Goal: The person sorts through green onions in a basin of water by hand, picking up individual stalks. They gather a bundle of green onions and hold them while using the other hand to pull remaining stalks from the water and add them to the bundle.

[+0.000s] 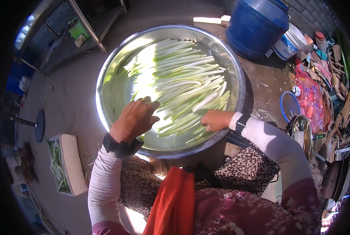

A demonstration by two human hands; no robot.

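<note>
A wide, shiny metal basin (pixel 170 152) stands in front of me, with many peeled scallions (pixel 190 84) lying side by side in it. Their white ends point mostly to the right. Over the near left part of the basin, my left hand (pixel 135 117) is closed with bent fingers at the scallions' green ends; what lies within its grasp is hidden. My right hand (pixel 218 120) reaches in across the near right rim, its fingers curled around the white end of a scallion at the near side of the bunch. Strong sunlight washes out the left part of the pile.
Beyond the basin at the right stand a blue barrel (pixel 257 27) and a white bucket (pixel 290 42). A red net bag of bottles (pixel 310 100) and scraps lie along the right side. To my left sit a foam box (pixel 73 164) with greens and a metal-legged table (pixel 86 25).
</note>
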